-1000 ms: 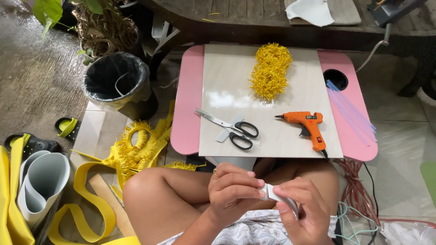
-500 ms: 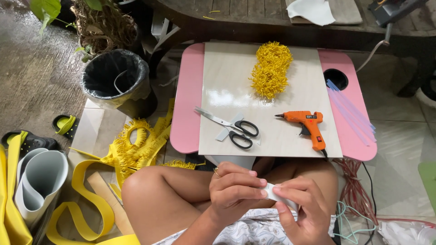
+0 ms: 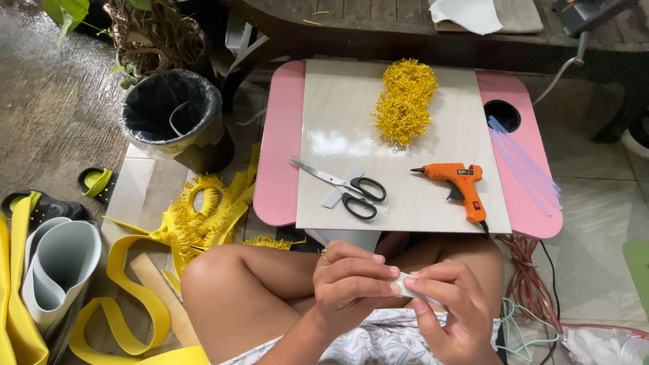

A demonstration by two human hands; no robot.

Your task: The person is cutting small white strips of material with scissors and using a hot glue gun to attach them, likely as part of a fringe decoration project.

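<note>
Right now I have both hands low over my lap, near the pink table [image 3: 280, 155]: my left hand [image 3: 351, 284] and right hand [image 3: 449, 307] pinch a small white strip [image 3: 407, 285] between their fingertips. Farther off on the tile board [image 3: 338, 115] lie scissors [image 3: 345, 188], an orange glue gun [image 3: 460, 186] and yellow fringe [image 3: 405, 101].

Gold ring on left hand [image 3: 351, 287]; patterned white shorts.
</note>
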